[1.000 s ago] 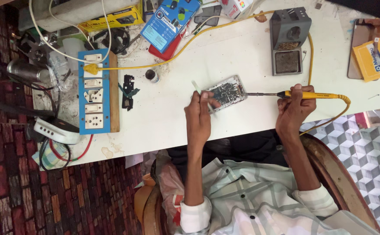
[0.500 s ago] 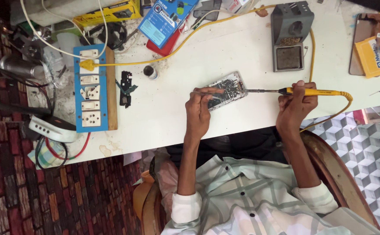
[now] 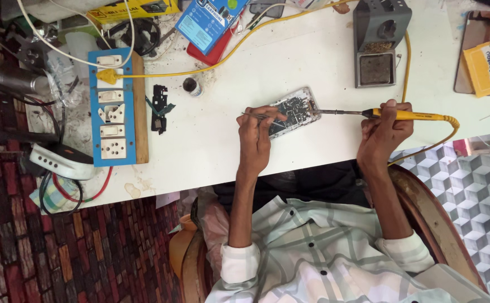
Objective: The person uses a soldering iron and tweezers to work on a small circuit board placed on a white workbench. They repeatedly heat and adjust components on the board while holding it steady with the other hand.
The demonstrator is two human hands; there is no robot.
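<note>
White worktable (image 3: pixel 267 157): left hand (image 3: pixel 254 137) pinches tweezers (image 3: pixel 256 115) over opened phone (image 3: pixel 294 110); right hand (image 3: pixel 385 132) grips soldering iron (image 3: pixel 402 115).

Both forearms reach up from the lower middle of the frame, sleeves rolled to the elbows. The left hand (image 3: pixel 256 132), at centre, is curled with its fingers (image 3: pixel 272 116) pinched together near the thumb. The right hand (image 3: pixel 384 130), right of centre, is closed in a pen-like grip, knuckles bent, wrist straight.
</note>
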